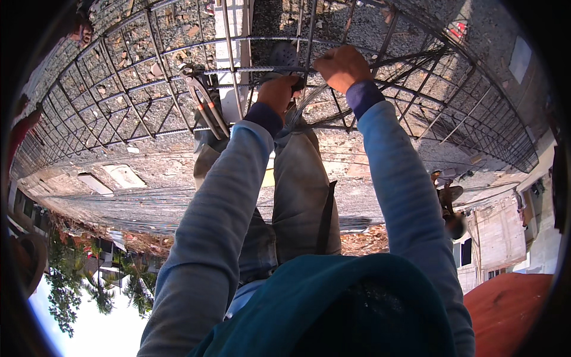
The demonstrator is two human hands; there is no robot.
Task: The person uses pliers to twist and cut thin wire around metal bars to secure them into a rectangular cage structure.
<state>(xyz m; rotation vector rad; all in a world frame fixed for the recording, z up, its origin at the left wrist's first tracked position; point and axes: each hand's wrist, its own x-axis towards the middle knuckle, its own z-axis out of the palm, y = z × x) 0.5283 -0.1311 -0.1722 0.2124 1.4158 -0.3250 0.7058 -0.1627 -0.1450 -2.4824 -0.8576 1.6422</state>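
A long cage of steel rebar (169, 89) stretches across the view in front of me. My left hand (277, 95) is closed at its near bars, with a small dark thing showing at the fingertips that I cannot make out. To its right, my right hand (344, 67) is curled in a pinch over a crossing of bars; whatever lies between its fingers is too small to see. Below and between both hands, a bundle of thin tie wire (304, 114) fans out by my knee. Pincers with orange-red grips (209, 104) hang on the cage left of my left hand.
Several bars and loose wires (410, 62) cross at the right of the cage. A pale post or board (232, 41) lies beyond it, amid gravel and rubble. Another person's hand (83, 33) shows at far left. Long rods (119, 205) lie on the ground behind me.
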